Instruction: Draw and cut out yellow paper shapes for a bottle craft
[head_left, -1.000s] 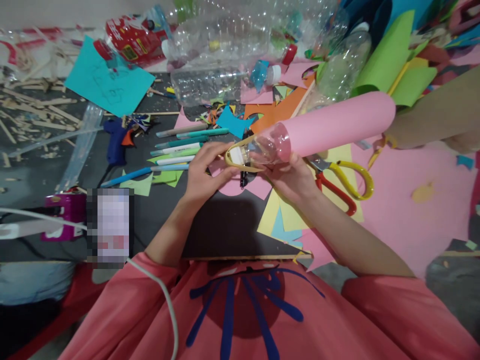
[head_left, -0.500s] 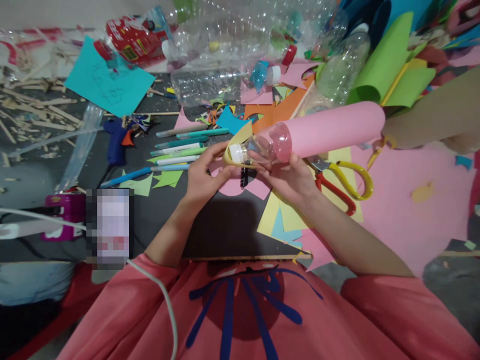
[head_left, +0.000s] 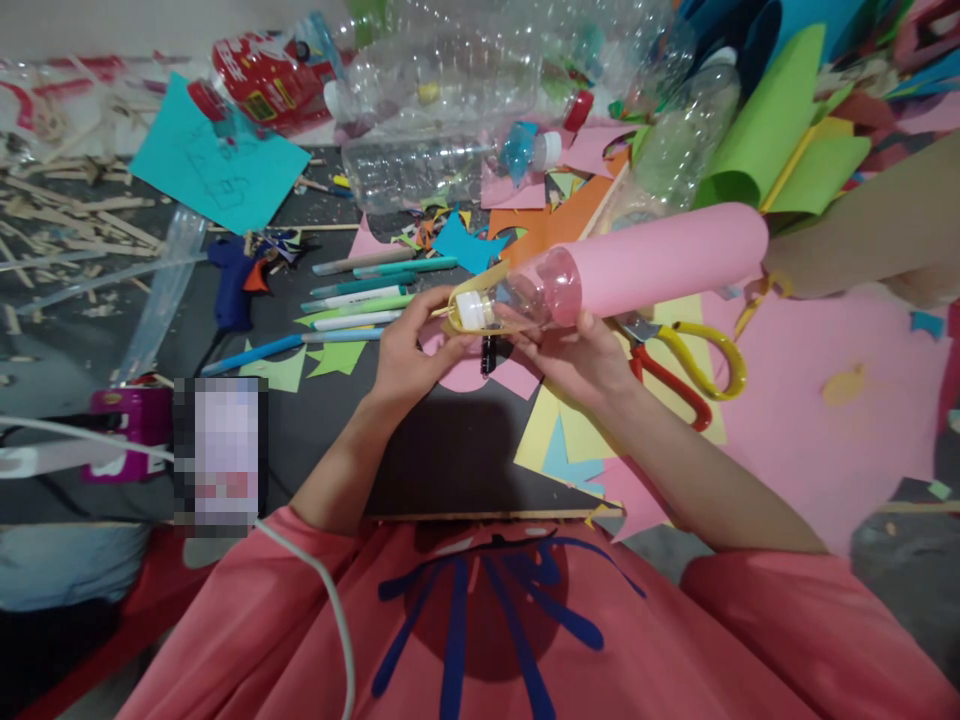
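Pink-wrapped bottle [head_left: 667, 255] is being held over a cluttered bench [head_left: 450, 420]

I am reading the clock from the bottle's white cap [head_left: 471, 312], with twelve pointing straight ahead of the person. Nearest the person, a phone [head_left: 229, 450], its screen blurred, is lying at eight o'clock, with a purple box [head_left: 131, 400] sitting just beside it. Pale yellow sheets [head_left: 592, 430] are lying at five, beneath the right forearm.

A little farther in, both hands are gripping. The left hand [head_left: 420, 345] is pinching a yellow strip [head_left: 489, 279] between thumb and fingers, and the strip is bending around the cap; whether the two are touching I cannot tell. The right hand [head_left: 581, 355] is supporting the bottle from below, its thumb pressing by the edge of the pink wrap. The bottle is pointing its covered end between two and three.

Red-and-yellow scissors [head_left: 667, 335] are resting between three and four, and a big pink sheet [head_left: 832, 430] is spreading beyond them. Pens [head_left: 367, 303] are fanning out at nine, and a blue glue gun [head_left: 231, 285] is lying past them.

Farther off, a blue card [head_left: 217, 160] is showing drawn lines at ten, another person's arm [head_left: 862, 235] is reaching in between two and three, green paper [head_left: 772, 130] is curling at two, and clear bottles [head_left: 450, 85] are crowding twelve.
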